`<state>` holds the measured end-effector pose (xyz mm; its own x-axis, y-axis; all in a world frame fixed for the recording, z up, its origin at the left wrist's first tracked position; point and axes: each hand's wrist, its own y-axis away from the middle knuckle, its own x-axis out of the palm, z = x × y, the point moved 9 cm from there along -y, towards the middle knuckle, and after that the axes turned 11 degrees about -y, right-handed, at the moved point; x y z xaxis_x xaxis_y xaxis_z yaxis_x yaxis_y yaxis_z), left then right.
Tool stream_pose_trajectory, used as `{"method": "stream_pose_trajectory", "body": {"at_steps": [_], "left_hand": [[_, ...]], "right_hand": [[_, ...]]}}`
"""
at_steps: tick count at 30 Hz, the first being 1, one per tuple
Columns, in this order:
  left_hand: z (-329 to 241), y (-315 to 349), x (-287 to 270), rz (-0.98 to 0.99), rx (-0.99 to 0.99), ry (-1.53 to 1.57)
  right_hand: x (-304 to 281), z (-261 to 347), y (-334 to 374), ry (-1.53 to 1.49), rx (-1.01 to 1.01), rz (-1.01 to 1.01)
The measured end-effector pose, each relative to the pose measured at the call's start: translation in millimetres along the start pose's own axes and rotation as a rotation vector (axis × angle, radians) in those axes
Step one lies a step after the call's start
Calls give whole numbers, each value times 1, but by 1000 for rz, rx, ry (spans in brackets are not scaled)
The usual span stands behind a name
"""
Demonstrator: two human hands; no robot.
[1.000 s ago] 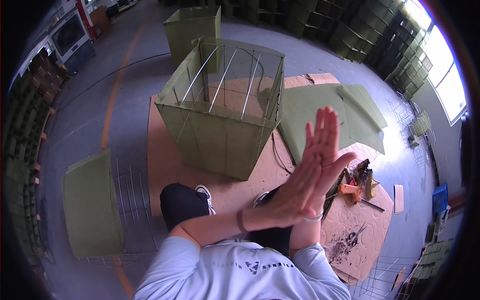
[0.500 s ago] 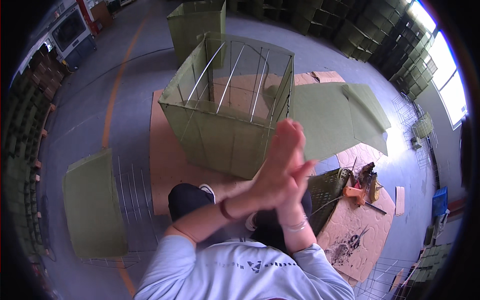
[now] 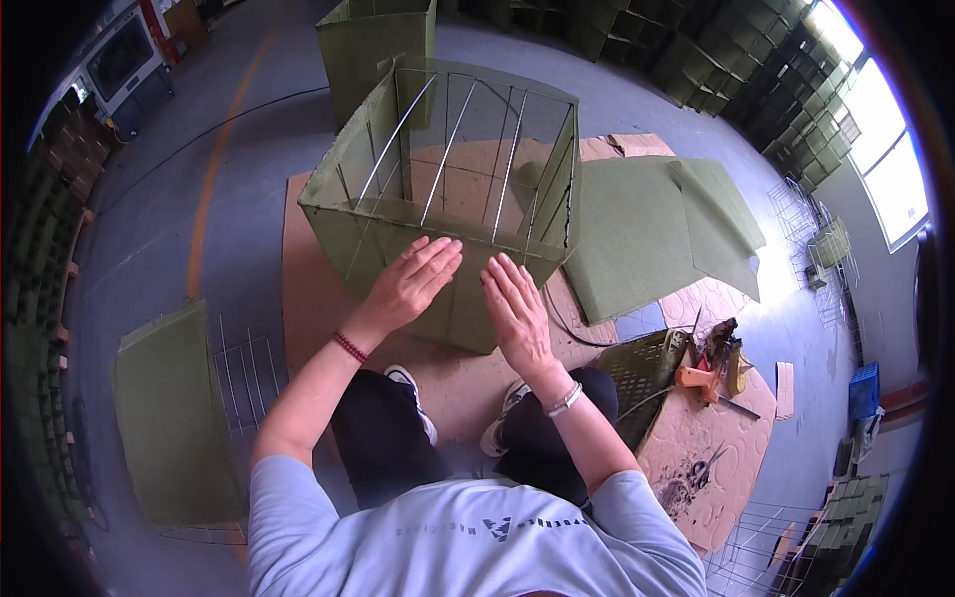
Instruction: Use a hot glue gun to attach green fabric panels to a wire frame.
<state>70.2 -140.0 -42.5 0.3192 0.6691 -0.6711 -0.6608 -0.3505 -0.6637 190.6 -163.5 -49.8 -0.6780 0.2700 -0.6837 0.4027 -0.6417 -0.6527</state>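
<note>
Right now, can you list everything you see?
Near box: one, green, centre
Far box: one, green, behind it
Cardboard: several pieces, tan, beneath and right
Loose sheets: at least two, green, left and right
Basket: one, green, right of centre
Gun-shaped tool: one, orange, right of basket
Scissors: one, dark, on right cardboard
Wire frames: several, grey, along floor
Stacked boxes: many, green, upper right
Window: one, bright white, right
Shoes: two, white and dark, below
Left fingers: one set, bare, by near box
Right fingers: one set, bare, likewise
</note>
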Motion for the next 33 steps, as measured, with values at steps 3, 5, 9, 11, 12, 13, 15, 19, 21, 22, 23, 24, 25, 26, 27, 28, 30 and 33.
{"method": "stream_pose_trajectory", "body": {"at_steps": [3,5,9,11,12,13,15,19,21,22,23,24,25,26,27,28,30,33], "left_hand": [[-3,-7,15,22,30,-14],[-2,-8,19,9,7,6],[5,-9,17,-35,-52,49],[11,-19,13,-73,-117,77],[18,-26,9,-109,-180,102],[20,-35,7,-107,-182,108],[38,-51,12,-42,-313,254],[55,-57,50,170,-291,494],[63,-66,65,231,-290,679],[65,-67,73,276,-292,689],[67,-68,81,316,-288,696],[67,-70,91,397,-330,741],[71,-68,100,474,-375,773],[73,-65,108,516,-386,795],[75,-69,110,522,-389,802],[69,-73,114,615,-356,808],[61,-75,124,777,-317,818],[56,-67,132,821,-262,851]], "right_hand": [[11,-15,-12,54,-16,25],[13,-20,-16,62,-27,19],[1,-25,-14,9,-25,-74],[-8,-24,-19,6,-14,-100],[-15,-28,-27,52,61,-140],[-24,-33,-34,100,139,-178],[-32,-41,-49,91,157,-183],[-28,-63,-72,-81,175,-56],[-17,-74,-79,-69,179,106],[-16,-76,-81,-68,208,138],[-14,-80,-83,-64,234,166],[-6,-89,-82,-58,257,206],[-2,-91,-83,-70,263,218],[1,-93,-82,-69,295,252],[4,-98,-82,-61,327,283],[5,-101,-81,-56,315,296],[5,-99,-82,-24,326,336],[1,-82,-81,53,239,281]]}}
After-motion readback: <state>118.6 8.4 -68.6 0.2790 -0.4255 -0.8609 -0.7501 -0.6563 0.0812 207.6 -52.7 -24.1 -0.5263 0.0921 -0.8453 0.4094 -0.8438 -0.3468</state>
